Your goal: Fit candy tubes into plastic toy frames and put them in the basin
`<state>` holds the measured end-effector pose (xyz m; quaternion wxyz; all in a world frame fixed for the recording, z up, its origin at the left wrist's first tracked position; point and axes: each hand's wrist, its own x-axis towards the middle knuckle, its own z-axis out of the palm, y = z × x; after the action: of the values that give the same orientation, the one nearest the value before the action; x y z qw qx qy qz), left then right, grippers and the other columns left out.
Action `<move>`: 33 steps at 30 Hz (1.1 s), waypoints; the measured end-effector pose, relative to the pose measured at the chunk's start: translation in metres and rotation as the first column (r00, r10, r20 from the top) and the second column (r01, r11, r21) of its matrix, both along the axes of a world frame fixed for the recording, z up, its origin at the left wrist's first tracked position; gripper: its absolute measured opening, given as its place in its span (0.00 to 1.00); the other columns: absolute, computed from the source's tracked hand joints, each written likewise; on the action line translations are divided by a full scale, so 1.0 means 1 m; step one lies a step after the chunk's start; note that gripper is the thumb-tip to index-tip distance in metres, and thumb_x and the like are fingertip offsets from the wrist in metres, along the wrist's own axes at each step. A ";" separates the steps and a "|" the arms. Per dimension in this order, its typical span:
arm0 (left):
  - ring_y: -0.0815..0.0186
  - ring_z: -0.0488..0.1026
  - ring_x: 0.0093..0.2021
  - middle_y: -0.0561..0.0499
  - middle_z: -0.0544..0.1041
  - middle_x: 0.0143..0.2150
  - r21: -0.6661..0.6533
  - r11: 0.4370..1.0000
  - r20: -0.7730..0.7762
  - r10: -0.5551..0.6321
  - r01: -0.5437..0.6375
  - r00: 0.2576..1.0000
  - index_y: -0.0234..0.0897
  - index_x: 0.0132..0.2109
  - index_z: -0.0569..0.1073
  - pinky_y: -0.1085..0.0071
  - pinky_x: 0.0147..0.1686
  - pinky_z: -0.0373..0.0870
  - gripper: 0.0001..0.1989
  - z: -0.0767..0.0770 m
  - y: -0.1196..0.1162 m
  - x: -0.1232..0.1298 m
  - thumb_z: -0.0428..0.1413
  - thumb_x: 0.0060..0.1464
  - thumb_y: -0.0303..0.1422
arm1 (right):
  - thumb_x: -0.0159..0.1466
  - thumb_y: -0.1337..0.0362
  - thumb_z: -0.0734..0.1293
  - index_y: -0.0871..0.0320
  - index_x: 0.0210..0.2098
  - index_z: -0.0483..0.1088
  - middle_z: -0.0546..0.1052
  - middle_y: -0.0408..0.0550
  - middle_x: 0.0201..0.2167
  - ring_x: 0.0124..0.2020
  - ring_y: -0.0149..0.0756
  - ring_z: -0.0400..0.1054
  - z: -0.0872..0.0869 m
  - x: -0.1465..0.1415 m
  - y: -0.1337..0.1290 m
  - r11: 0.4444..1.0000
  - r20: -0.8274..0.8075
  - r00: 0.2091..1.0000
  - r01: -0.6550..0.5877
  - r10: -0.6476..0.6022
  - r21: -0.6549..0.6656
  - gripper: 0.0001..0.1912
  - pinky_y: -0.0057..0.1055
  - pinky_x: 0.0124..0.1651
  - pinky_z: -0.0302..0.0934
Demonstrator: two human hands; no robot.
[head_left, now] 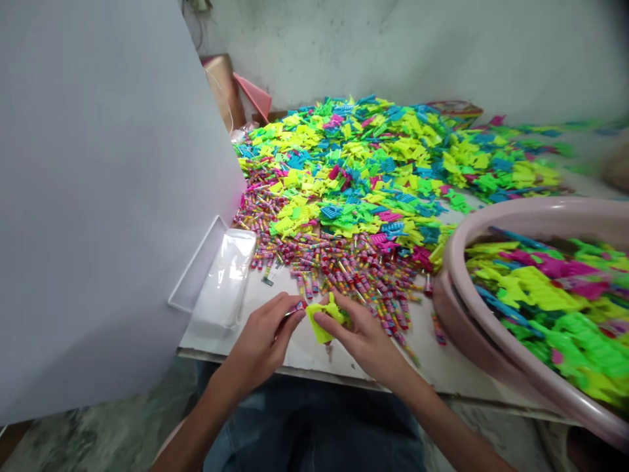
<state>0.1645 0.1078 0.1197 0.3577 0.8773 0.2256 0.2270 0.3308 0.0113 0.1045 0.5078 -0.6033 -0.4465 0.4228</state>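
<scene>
The white surface (442,373) is heavily laden: a wide drift of neon yellow, green, blue and pink moulded plastic pieces (363,157) covers its far part, and a mass of small striped multicoloured tubes (354,275) spreads towards the near edge. At the front, the closed left hand (260,341) pinches a single striped tube (296,308), its end just at a lime-yellow plastic piece (322,321) gripped by the curled right hand (358,331), both above the surface. To the left lies a clear plastic bag (226,275) on a shallow white rectangular tray (194,262); to the right, a pale pink plastic basin (491,223) brims with more neon pieces. A tall pale grey board (98,196) rises along the left side — behind everything stands a scuffed white wall (393,46), with a patterned cardboard box (457,113) at its foot, above a mottled stone floor (98,439).
</scene>
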 end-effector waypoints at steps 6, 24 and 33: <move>0.66 0.69 0.38 0.49 0.71 0.38 0.124 0.984 -0.055 -0.123 0.129 0.991 0.38 0.47 0.66 0.71 0.39 0.67 0.07 -0.004 0.003 -0.008 0.45 0.67 0.28 | 0.66 0.54 0.65 0.56 0.36 0.67 0.69 0.41 0.30 0.32 0.32 0.62 -0.001 -0.011 -0.003 0.998 -0.019 1.000 0.004 -0.002 0.059 0.12 0.26 0.34 0.57; 0.58 0.69 0.35 0.48 0.70 0.32 0.637 0.770 -0.159 0.092 0.031 0.983 0.34 0.38 0.67 0.61 0.34 0.66 0.24 -0.013 -0.007 -0.005 0.54 0.55 0.54 | 0.62 0.51 0.67 0.58 0.30 0.66 0.66 0.41 0.27 0.30 0.33 0.60 -0.007 -0.027 -0.002 0.994 -0.142 0.985 0.094 -0.101 -0.053 0.16 0.26 0.33 0.57; 0.59 0.67 0.36 0.49 0.70 0.33 0.541 0.840 -0.115 0.046 0.024 0.992 0.36 0.38 0.67 0.63 0.35 0.66 0.16 -0.015 -0.011 -0.005 0.57 0.56 0.45 | 0.63 0.51 0.66 0.57 0.30 0.64 0.64 0.39 0.27 0.30 0.31 0.59 -0.012 -0.026 -0.003 0.994 -0.137 0.985 0.105 -0.107 -0.021 0.16 0.25 0.32 0.56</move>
<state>0.1591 0.0965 0.1050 0.0793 0.9535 0.1792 0.2288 0.3047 0.0079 0.0922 0.5552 -0.5990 -0.3747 0.4389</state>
